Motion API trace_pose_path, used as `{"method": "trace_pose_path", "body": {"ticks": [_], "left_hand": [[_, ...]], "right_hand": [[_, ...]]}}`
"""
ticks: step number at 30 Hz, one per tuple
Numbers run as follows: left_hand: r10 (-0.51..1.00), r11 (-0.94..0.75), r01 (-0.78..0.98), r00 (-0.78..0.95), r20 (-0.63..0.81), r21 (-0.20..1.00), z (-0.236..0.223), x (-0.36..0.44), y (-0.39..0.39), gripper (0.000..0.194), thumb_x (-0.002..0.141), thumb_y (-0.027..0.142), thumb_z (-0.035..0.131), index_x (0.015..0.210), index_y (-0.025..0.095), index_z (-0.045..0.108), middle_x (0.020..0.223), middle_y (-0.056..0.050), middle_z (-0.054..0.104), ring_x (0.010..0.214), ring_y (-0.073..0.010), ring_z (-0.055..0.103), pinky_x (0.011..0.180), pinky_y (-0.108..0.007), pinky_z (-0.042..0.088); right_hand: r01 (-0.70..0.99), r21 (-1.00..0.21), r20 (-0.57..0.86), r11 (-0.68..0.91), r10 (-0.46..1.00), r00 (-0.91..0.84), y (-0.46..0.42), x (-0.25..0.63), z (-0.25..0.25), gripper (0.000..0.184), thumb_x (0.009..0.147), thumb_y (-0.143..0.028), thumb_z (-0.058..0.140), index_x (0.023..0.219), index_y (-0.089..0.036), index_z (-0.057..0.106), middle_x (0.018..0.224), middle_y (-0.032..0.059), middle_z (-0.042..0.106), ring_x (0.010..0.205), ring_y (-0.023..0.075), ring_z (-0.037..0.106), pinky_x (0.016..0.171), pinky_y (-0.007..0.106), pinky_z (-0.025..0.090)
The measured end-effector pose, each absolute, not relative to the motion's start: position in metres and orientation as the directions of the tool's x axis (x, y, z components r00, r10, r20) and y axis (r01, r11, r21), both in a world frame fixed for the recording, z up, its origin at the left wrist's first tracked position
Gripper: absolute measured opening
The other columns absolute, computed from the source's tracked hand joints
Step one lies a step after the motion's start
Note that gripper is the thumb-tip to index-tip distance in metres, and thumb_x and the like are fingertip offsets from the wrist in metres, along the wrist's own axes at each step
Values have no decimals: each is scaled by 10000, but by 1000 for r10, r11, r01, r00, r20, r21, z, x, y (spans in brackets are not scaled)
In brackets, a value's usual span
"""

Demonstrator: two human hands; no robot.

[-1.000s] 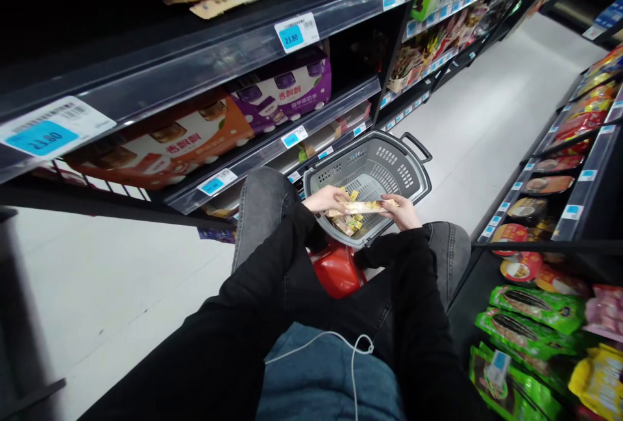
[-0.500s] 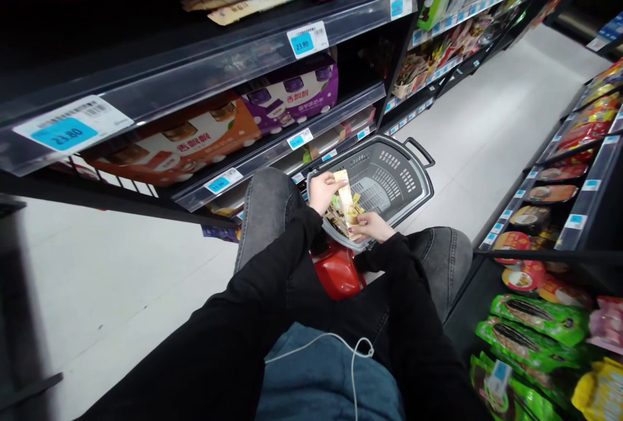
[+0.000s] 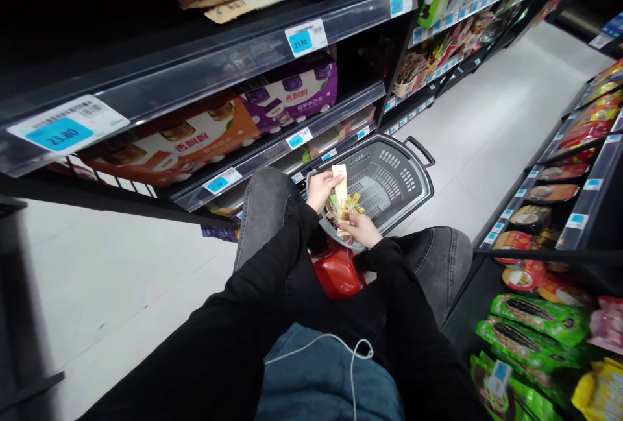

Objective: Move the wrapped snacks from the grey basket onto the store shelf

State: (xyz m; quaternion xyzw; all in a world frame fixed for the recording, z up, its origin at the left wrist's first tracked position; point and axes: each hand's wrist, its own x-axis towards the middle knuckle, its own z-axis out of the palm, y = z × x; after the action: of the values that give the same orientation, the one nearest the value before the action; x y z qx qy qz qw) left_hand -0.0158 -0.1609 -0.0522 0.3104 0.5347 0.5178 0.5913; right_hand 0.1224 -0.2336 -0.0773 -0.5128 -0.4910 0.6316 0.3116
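Between my hands I hold a narrow cream and brown sachet [image 3: 341, 195], long side pointing away from me. My left hand [image 3: 320, 191] pinches its far end between thumb and fingers. At the near end, my right hand [image 3: 364, 230] grips the lower part. Both hands are above the near left part of a grey plastic basket [image 3: 422, 197]. More small sachets [image 3: 355, 203], yellowish and green, lie in the basket beneath the held one, partly hidden by my hands. The print on the sachet is too small to read.
The basket stands between my knees, with a red object [image 3: 338, 273] just below it. Shelves on the left hold orange [image 3: 189, 142] and purple drink boxes [image 3: 296, 93]. Low on the right lie green snack bags [image 3: 540, 317] and round tubs [image 3: 523, 275]. Pale floor [image 3: 481, 103] runs ahead.
The sachet has turned more upright in view, its near end shifting left. My right hand has moved slightly left with it; my left hand has barely moved.
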Motion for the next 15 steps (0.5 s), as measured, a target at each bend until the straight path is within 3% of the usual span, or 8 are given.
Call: {"method": "trace_pose_path", "body": {"ticks": [3,8,15], "left_hand": [[941,337,-213,30,-338,917,-54,-10,-167,372,528,343,772,762,94,625,647,-25,637,559,-119,589,518,-212,460],[910,377,-70,212,-356,924,-52,-3,-177,390,482,325,802,731,94,610,629,-25,635,545,-117,573,491,-197,418],[909,316,129,242,-339,940,-48,-6,-179,369,527,390,756,702,95,618,589,-6,612,516,-112,536,485,-201,388]], "right_hand": [[165,-931,-363,-325,871,-331,-230,124,-76,268,659,-439,675,650,-186,587,451,-32,572,330,121,506,327,227,397],[84,-945,-327,-316,916,-231,-226,126,-80,290,692,-469,630,750,-187,598,528,-20,605,372,122,528,351,230,409],[194,-939,-327,-284,913,-246,-222,139,-76,343,716,-506,581,777,-171,625,561,-7,619,452,137,577,421,239,464]]}}
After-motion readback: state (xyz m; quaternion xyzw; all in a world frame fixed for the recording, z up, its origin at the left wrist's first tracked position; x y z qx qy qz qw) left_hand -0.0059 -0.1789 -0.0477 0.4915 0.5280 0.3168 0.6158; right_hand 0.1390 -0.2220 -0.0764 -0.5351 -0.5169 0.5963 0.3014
